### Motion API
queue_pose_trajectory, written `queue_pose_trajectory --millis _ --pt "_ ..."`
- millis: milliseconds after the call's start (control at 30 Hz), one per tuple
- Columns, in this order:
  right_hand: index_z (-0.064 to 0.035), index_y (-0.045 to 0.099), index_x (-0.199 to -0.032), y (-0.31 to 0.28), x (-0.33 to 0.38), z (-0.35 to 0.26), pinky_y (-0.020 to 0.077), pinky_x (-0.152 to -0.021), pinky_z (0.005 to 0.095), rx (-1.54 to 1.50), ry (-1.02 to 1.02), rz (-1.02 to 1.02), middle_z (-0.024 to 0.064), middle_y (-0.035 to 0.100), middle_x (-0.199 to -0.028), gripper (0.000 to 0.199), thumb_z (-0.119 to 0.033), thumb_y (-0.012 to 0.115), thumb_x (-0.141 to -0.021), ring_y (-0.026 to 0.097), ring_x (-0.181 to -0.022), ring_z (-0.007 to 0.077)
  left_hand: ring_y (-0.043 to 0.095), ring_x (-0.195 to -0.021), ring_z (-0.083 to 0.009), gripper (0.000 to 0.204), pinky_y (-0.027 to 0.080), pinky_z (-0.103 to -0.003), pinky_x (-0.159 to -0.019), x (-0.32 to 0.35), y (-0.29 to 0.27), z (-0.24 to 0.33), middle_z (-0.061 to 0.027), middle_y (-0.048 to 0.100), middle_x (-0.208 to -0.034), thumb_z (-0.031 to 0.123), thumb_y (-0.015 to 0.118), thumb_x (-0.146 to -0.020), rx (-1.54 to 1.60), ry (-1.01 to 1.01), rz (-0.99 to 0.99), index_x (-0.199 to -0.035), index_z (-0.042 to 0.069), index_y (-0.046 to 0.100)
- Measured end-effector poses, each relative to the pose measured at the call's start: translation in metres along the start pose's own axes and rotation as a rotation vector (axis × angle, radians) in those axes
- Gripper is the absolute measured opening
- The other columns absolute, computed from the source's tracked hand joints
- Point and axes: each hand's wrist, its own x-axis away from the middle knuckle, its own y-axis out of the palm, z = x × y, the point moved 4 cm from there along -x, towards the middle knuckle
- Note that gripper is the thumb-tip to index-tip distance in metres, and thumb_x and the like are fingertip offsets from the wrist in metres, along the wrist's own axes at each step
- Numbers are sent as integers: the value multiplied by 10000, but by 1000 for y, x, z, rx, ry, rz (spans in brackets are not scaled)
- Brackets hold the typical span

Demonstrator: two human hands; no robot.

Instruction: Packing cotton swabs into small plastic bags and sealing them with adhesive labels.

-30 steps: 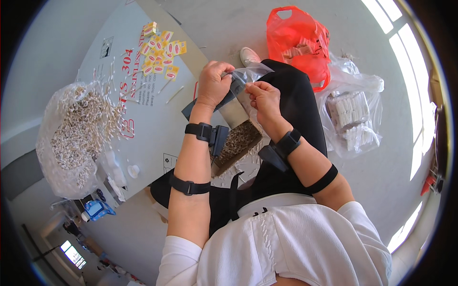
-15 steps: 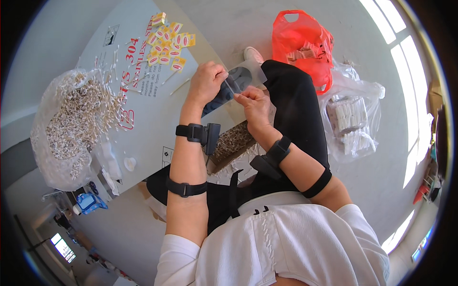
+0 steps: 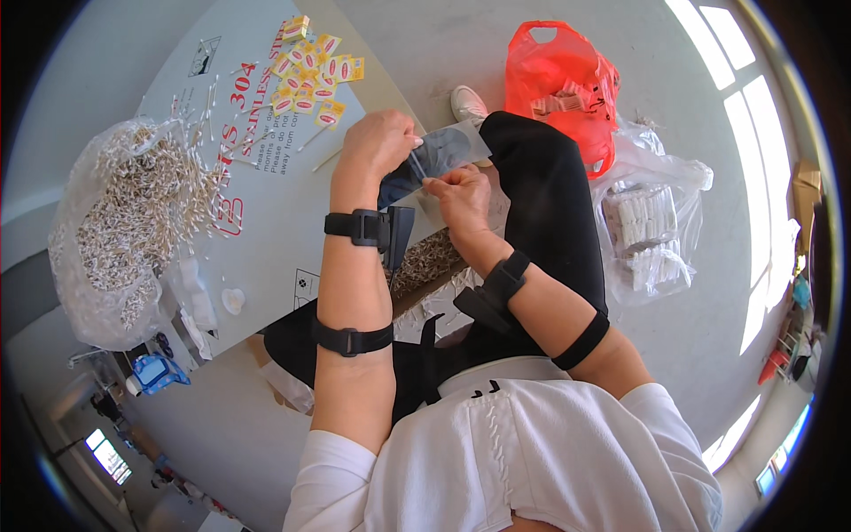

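Left hand (image 3: 379, 142): sits a bit above the middle of the frame, fingers curled in and pinching the upper edge of a small clear plastic pouch (image 3: 436, 158), so it's grasping that.
Right hand (image 3: 458, 193): just below and right of the left one, fingertips pinched tight on something thin and dark at the pouch's mouth; too small to say what it is exactly.
Pouch: held up between both hands, over the person's lap, looks greyish-see-through, tilted toward the upper right.
Wrists: black straps on both forearms, with a black boxy unit (image 3: 365, 227) on the left wrist.
Sheet (image 3: 266, 204): big pale printed cardboard lying flat on the left side of the frame, red lettering on it.
Yellow packets (image 3: 312, 73): little pile of yellow-and-red sachets at the top of the sheet, well apart from the hands.
Big clear bag (image 3: 124, 230): far left, stuffed with loads of small pale sticks, some spilled onto the sheet next to it.
Orange bag (image 3: 558, 84): upper right of centre, on the floor.
Clear bag of white bundles (image 3: 651, 230): right side, just below the orange one.
Leg (image 3: 541, 204): black trousers, running up toward a white shoe (image 3: 467, 104).
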Motion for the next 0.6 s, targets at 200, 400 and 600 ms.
queue_pose_trajectory --millis 200,400,600 --pt "8 654 -641 -17 19 8 467 -855 381 42 -179 -28 169 629 -1050 178 -123 771 -669 604 -946 319 600 -737 -362 169 484 -431 -654 32 7 -23 -164 615 -755 84 723 -762 310 17 314 -755 15 569" --pt "-24 621 -795 -46 25 -23 475 -773 362 149 -497 23 110 607 -912 132 -71 728 -734 587 -852 270 608 -783 -247 125 491 -371 -714 87 24 -85 -92 615 -817 44 712 -773 373 -210 848 -826 25 601" --pt "-22 608 -888 11 13 -65 480 -621 351 98 -571 -308 122 586 -863 143 -21 692 -772 589 -677 265 512 -1030 -319 185 439 -445 -842 85 15 -92 -45 585 -972 69 752 -718 145 -224 953 -817 84 596"
